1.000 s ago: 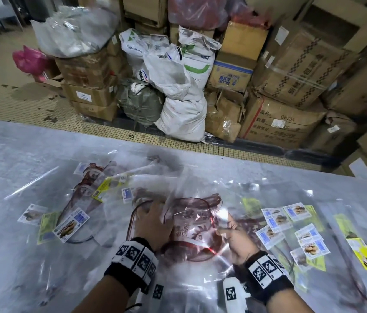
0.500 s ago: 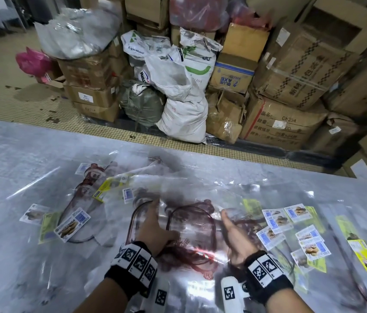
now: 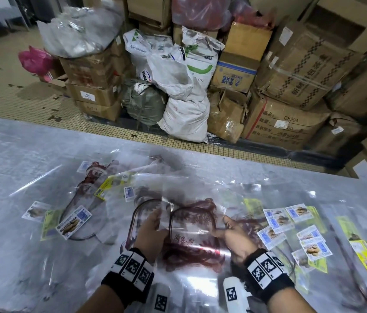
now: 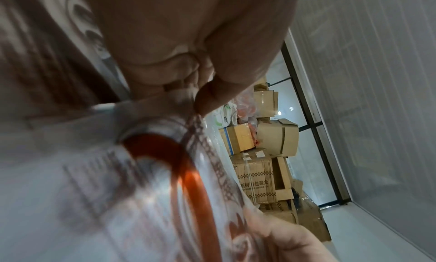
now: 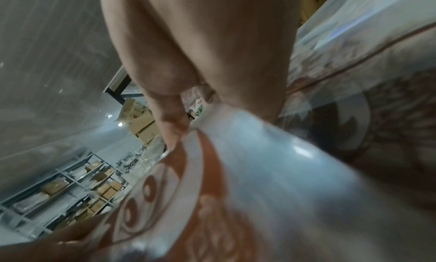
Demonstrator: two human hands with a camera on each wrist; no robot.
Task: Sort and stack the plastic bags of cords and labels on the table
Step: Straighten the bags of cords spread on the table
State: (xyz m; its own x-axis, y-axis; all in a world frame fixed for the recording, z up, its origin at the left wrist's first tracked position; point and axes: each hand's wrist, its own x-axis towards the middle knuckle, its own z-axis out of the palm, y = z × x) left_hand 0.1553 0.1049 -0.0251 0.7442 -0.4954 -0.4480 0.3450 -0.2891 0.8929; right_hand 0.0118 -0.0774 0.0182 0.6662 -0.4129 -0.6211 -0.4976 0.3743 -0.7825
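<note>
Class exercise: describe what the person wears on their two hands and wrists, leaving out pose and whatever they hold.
Both hands are bare. The left hand and right hand each carry a black wristband fronted with white square black-patterned marker tiles. A white block with one such marker sits below each wrist. No sleeves show.

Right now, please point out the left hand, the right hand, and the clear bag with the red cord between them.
left hand [image 3: 149, 233], head view, back of the hand.
right hand [image 3: 237, 239], head view, palm.
clear bag with the red cord [image 3: 192, 230], head view, printed middle of the bag.
</note>
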